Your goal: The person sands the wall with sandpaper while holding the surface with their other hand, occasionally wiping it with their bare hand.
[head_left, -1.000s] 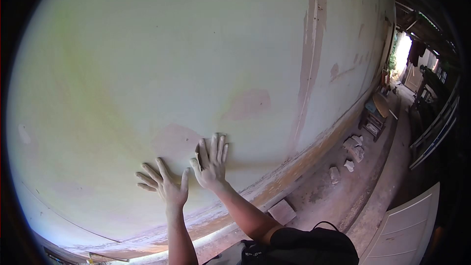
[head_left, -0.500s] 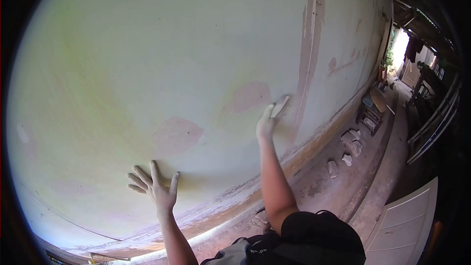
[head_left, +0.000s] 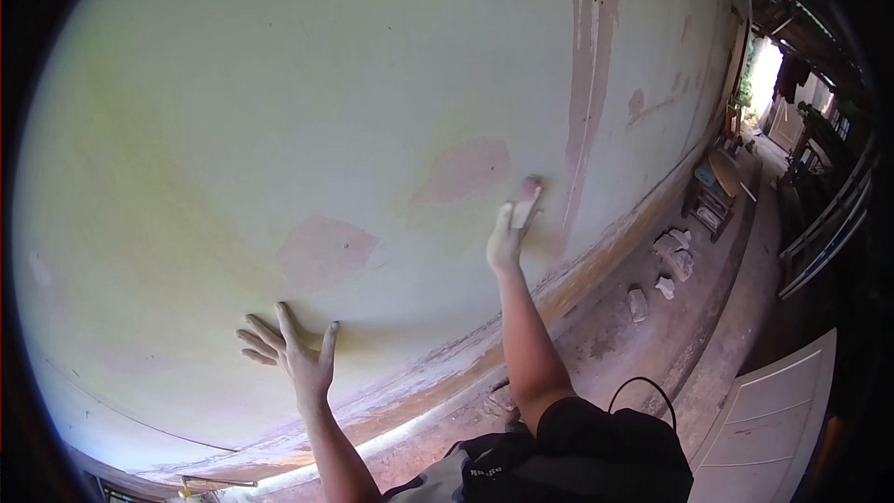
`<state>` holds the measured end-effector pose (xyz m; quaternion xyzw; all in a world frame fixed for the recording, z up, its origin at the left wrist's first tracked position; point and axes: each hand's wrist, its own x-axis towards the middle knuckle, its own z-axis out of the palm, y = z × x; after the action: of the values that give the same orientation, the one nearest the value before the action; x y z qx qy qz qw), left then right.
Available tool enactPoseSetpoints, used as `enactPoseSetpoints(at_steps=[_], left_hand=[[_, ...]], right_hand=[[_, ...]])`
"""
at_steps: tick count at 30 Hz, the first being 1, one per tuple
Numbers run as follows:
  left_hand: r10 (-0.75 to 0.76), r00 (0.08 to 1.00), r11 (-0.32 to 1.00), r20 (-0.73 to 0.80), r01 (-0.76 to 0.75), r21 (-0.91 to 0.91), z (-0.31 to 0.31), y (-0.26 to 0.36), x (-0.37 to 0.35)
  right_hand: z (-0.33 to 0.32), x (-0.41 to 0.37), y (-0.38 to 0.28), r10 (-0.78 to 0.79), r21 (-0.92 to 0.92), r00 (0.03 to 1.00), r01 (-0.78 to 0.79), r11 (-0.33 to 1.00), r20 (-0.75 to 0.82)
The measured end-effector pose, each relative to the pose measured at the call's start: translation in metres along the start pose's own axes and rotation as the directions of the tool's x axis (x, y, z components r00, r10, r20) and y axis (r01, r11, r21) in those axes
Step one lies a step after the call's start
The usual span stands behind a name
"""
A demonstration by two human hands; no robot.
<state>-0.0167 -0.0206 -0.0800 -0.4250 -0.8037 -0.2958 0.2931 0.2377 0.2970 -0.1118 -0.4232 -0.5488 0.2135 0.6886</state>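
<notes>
A large pale green wall fills most of the head view. My left hand rests against its lower part, fingers spread and holding nothing. Higher and to the right, my right hand presses a small flat piece of sandpaper, pale with a reddish end, on the wall. Pale dust coats both hands. Above my left hand is a pinkish patch with a small dark dot. A second pinkish patch lies just left of the sandpaper, and a long brownish vertical strip runs to its right.
Broken pale chunks lie on the concrete floor along the wall's base. Farther back stands a small rack with things on it. A white panel leans at lower right, with metal rails behind it.
My right hand has shifted slightly, and the sandpaper is tilted more upright with its reddish end showing. My left hand stays on the wall. The view has turned slightly.
</notes>
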Motion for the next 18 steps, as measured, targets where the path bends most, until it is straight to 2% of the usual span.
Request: enactPoseSetpoints(at_steps=[1,2,3,5,6,7,9,11,13,14,15,17,18], left_hand=[[0.001,0.999,1.000,0.047,-0.001,-0.009,-0.007,0.001,0.000],[0.018,0.997,0.999,0.080,-0.015,-0.043,-0.014,0.000,-0.001],[0.011,0.998,0.999,0.068,-0.009,-0.031,-0.024,-0.003,-0.001],[0.011,0.969,0.999,0.247,0.001,-0.048,-0.038,-0.001,0.002],[-0.009,0.955,1.000,0.295,0.015,-0.018,-0.040,0.002,0.005],[-0.020,0.957,0.999,0.291,0.026,-0.018,-0.040,0.005,0.006],[-0.044,0.951,0.999,0.307,0.041,0.015,-0.042,0.011,0.007],[-0.035,0.948,0.999,0.316,0.033,0.013,-0.040,0.012,0.007],[-0.060,0.948,0.998,0.313,0.054,0.027,-0.036,0.012,0.006],[-0.051,0.947,0.999,0.317,0.046,0.024,-0.032,0.013,0.005],[-0.075,0.948,0.997,0.309,0.068,0.034,-0.028,0.014,0.005],[-0.094,0.949,0.995,0.302,0.085,0.042,-0.021,0.016,0.007],[-0.102,0.957,0.995,0.271,0.098,0.029,-0.017,0.020,0.007]], right_hand=[[-0.007,0.028,0.036,0.189,0.251,0.981,-0.194,0.948,0.046],[-0.013,0.047,0.061,0.352,0.474,0.926,-0.374,0.797,0.139],[-0.009,0.047,0.056,0.347,0.485,0.925,-0.376,0.790,0.151],[-0.004,0.053,0.046,0.384,0.205,0.923,-0.383,0.901,0.038],[0.006,0.040,0.006,0.212,0.080,0.973,-0.206,0.975,-0.088],[0.019,0.007,-0.052,0.025,-0.069,0.982,-0.038,0.997,-0.185],[0.044,-0.050,-0.112,-0.048,-0.091,0.994,0.039,0.995,-0.094],[0.067,-0.111,-0.122,-0.215,-0.179,0.969,0.234,0.956,0.123],[0.065,-0.146,-0.124,-0.248,-0.168,0.909,0.317,0.934,0.334],[0.059,-0.140,-0.109,-0.371,-0.186,0.863,0.449,0.874,0.342],[0.052,-0.128,-0.101,-0.369,-0.192,0.866,0.447,0.874,0.337],[0.041,-0.089,-0.090,-0.182,-0.115,0.974,0.198,0.974,0.135],[0.036,-0.065,-0.070,-0.088,-0.049,0.994,0.091,0.995,0.063]])
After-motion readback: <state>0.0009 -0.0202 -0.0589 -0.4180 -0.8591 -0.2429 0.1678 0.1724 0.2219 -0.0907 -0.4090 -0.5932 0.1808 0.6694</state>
